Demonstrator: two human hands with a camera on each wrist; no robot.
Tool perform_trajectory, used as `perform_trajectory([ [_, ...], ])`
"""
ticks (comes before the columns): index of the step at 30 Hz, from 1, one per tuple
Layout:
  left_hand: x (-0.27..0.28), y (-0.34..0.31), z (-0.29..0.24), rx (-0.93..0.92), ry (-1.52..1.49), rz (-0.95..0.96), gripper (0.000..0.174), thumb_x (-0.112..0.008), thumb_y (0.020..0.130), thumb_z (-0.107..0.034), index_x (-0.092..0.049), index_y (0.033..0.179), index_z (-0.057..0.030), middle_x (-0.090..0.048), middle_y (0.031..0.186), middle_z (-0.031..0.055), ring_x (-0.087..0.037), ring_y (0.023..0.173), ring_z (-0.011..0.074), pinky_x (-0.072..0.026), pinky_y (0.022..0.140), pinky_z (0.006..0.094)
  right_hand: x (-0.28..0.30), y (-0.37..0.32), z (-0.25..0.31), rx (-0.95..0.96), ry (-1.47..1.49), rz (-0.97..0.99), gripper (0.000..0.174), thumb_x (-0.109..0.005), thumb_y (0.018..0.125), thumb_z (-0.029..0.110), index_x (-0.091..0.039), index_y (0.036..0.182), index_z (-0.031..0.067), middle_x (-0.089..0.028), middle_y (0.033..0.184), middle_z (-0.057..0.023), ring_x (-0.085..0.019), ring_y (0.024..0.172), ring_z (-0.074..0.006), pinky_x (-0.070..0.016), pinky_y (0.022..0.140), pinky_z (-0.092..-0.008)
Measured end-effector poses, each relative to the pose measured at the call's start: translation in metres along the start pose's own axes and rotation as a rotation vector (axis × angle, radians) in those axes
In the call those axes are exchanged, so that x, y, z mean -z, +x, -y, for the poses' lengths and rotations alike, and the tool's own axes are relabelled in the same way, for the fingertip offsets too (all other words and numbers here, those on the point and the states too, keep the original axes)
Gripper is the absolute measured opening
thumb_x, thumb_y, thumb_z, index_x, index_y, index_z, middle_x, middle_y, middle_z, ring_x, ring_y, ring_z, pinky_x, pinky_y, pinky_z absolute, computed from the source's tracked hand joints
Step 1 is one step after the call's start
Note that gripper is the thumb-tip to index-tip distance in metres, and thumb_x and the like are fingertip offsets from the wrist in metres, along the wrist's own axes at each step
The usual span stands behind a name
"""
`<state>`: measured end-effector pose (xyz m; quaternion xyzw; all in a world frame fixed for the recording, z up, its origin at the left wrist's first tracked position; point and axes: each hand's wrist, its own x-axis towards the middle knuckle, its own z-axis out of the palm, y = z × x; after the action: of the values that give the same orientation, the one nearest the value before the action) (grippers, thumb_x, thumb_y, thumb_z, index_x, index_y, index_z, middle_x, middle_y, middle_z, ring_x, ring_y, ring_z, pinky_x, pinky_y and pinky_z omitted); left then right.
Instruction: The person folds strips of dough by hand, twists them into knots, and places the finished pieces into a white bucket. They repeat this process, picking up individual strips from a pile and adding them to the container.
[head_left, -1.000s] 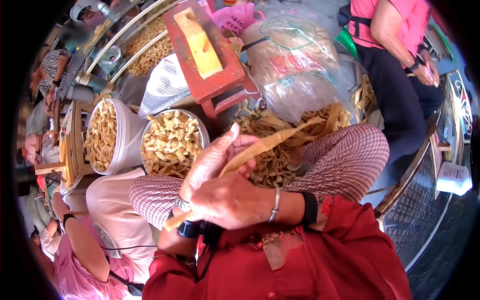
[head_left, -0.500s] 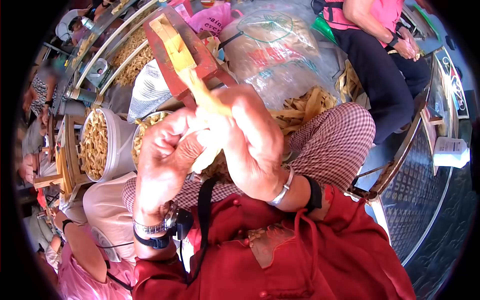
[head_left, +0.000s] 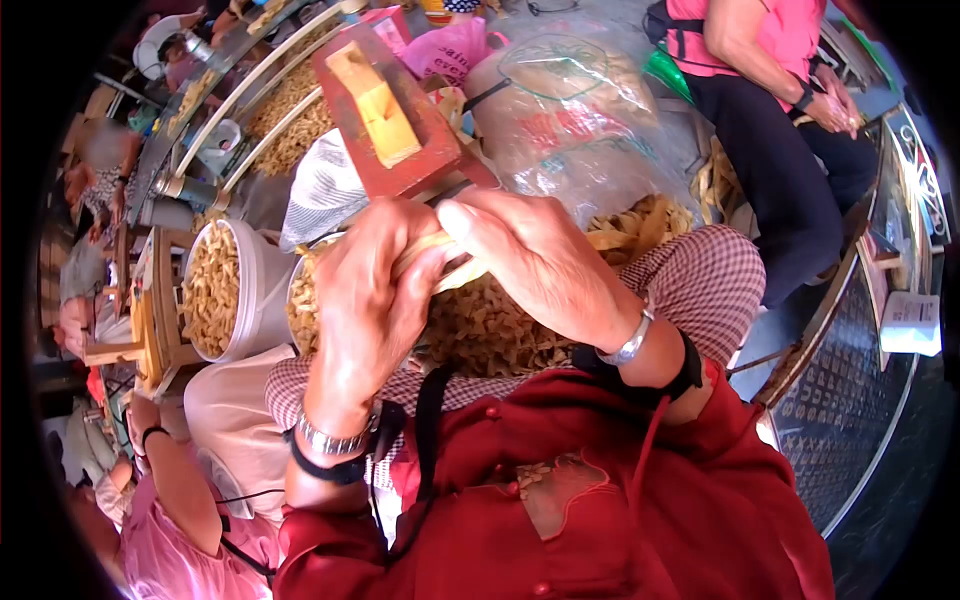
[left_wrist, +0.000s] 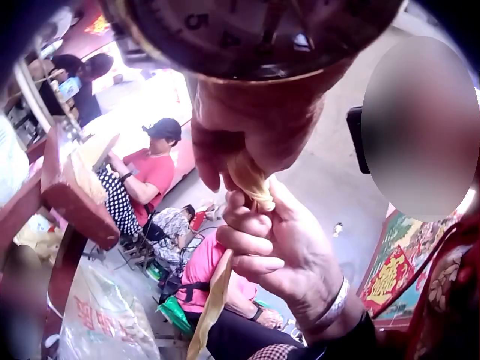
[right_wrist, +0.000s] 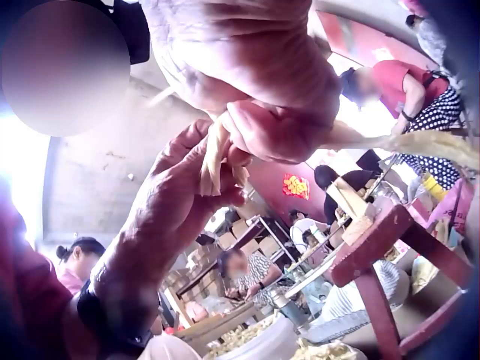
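Both hands meet over the lap around a flat, pale yellow strip (head_left: pixel 460 274). In the head view my left hand (head_left: pixel 368 285), with a metal-banded watch at its wrist, pinches the strip between thumb and curled fingers. My right hand (head_left: pixel 545 255), wearing a silver bangle, holds it close by with the thumb on top. The left wrist view shows the strip (left_wrist: pixel 251 184) bunched and folded between the two hands, with a long tail hanging below the right hand. Short ends of the strip (right_wrist: pixel 213 161) stick out beside the left fingers in the right wrist view.
Below the hands lies a pile of brownish folded pieces (head_left: pixel 490 325). A white bucket (head_left: pixel 257 295) full of similar pieces stands at the left. Ahead are a red bench (head_left: pixel 430 165) bearing a yellow wooden block (head_left: pixel 390 125), and a large clear plastic bag (head_left: pixel 580 150). Other people sit on both sides.
A second ago the wrists were crossed, with the strip stretched long across the fingers. The hands have since uncrossed and come together, now pinching the strip bunched between them.
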<state>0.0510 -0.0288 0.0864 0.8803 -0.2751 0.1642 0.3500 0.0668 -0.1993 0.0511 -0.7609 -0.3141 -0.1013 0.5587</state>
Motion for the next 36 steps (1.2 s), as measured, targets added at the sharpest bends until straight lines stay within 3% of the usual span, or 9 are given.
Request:
perform_trajectory([
  [1, -0.002, -0.004, 0.001, 0.174, -0.084, 0.043, 0.013, -0.066, 0.081, -0.002, -0.056, 0.090, -0.0028, -0.062, 0.083, 0.0055, -0.060, 0.075, 0.0115, -0.0479, 0.065, 0.0240, 0.004, -0.003, 0.010, -0.279, 0.145, 0.068, 0.015, -0.055, 0.087, 0.014, -0.051, 0.096, 0.0030, -0.059, 0.082, -0.0142, -0.060, 0.076, -0.0309, -0.0459, 0.064, -0.0390],
  [3, -0.018, -0.002, 0.009, 0.467, -0.968, -0.022, 0.013, -0.065, 0.086, -0.008, -0.056, 0.094, -0.0037, -0.061, 0.083, -0.0011, -0.056, 0.072, 0.0057, -0.0458, 0.066, 0.0202, -0.006, -0.010, 0.004, -0.187, 0.171, -0.030, 0.017, -0.053, 0.090, 0.016, -0.051, 0.100, 0.0031, -0.060, 0.084, -0.0153, -0.060, 0.076, -0.0317, -0.0462, 0.065, -0.0391],
  [6, -0.026, -0.005, 0.017, 0.525, -1.289, -0.019, 0.014, -0.063, 0.088, -0.011, -0.059, 0.100, -0.0049, -0.063, 0.085, 0.0007, -0.055, 0.070, 0.0046, -0.0462, 0.064, 0.0204, -0.016, -0.020, -0.015, -0.162, 0.135, -0.047, 0.020, -0.052, 0.091, 0.018, -0.050, 0.103, 0.0029, -0.061, 0.083, -0.0165, -0.061, 0.074, -0.0323, -0.0467, 0.066, -0.0379],
  [13, -0.021, -0.018, 0.007, 0.607, -1.448, 0.138, 0.040, -0.061, 0.088, -0.011, -0.051, 0.125, 0.0004, -0.063, 0.098, 0.0067, -0.062, 0.092, 0.0151, -0.0466, 0.086, 0.0257, -0.003, -0.031, -0.019, -0.384, 0.346, 0.089, 0.032, -0.045, 0.097, 0.029, -0.054, 0.101, -0.0009, -0.056, 0.075, -0.0114, -0.054, 0.066, -0.0190, -0.0432, 0.063, -0.0303],
  [16, -0.030, -0.028, 0.023, 0.348, -0.763, 0.103, 0.039, -0.055, 0.084, 0.006, -0.057, 0.122, -0.0046, -0.057, 0.118, 0.0060, -0.054, 0.105, 0.0139, -0.0433, 0.091, 0.0250, -0.011, -0.034, -0.019, -0.437, 0.394, 0.080, 0.032, -0.045, 0.097, 0.030, -0.054, 0.099, -0.0009, -0.055, 0.076, -0.0092, -0.052, 0.067, -0.0165, -0.0424, 0.063, -0.0293],
  [20, -0.029, -0.030, 0.023, 0.153, -0.499, 0.125, 0.038, -0.060, 0.090, -0.020, -0.055, 0.123, -0.0036, -0.056, 0.112, 0.0078, -0.052, 0.107, 0.0198, -0.0419, 0.092, 0.0303, -0.021, -0.039, -0.023, -0.454, 0.474, 0.069, 0.028, -0.048, 0.096, 0.027, -0.052, 0.103, -0.0003, -0.059, 0.083, -0.0077, -0.054, 0.074, -0.0132, -0.0439, 0.065, -0.0285],
  [24, -0.034, -0.039, 0.022, 0.575, -1.092, 0.173, 0.056, -0.047, 0.094, -0.044, -0.048, 0.128, 0.0012, -0.059, 0.113, 0.0119, -0.060, 0.090, 0.0197, -0.0478, 0.085, 0.0316, -0.027, -0.038, -0.017, -0.486, 0.606, -0.031, 0.026, -0.051, 0.095, 0.017, -0.042, 0.113, 0.0014, -0.061, 0.091, -0.0082, -0.057, 0.080, -0.0108, -0.0466, 0.069, -0.0252],
  [30, -0.037, -0.051, 0.021, 0.747, -1.738, 0.246, 0.047, -0.042, 0.097, -0.039, -0.055, 0.114, 0.0027, -0.058, 0.103, 0.0125, -0.058, 0.072, 0.0181, -0.0535, 0.068, 0.0373, -0.030, -0.052, -0.026, -0.310, 0.471, -0.071, 0.030, -0.058, 0.091, 0.017, -0.042, 0.111, 0.0020, -0.061, 0.087, -0.0067, -0.056, 0.073, -0.0075, -0.0459, 0.065, -0.0229],
  [36, -0.030, -0.059, 0.025, 0.783, -1.858, 0.108, 0.045, -0.041, 0.098, -0.035, -0.057, 0.107, 0.0060, -0.054, 0.102, 0.0102, -0.045, 0.062, 0.0095, -0.0515, 0.065, 0.0345, 0.007, -0.071, -0.033, -0.405, 0.197, -0.097, 0.018, -0.063, 0.088, 0.018, -0.055, 0.083, 0.0021, -0.050, 0.067, 0.0052, -0.043, 0.061, -0.0007, -0.0339, 0.053, -0.0181],
])
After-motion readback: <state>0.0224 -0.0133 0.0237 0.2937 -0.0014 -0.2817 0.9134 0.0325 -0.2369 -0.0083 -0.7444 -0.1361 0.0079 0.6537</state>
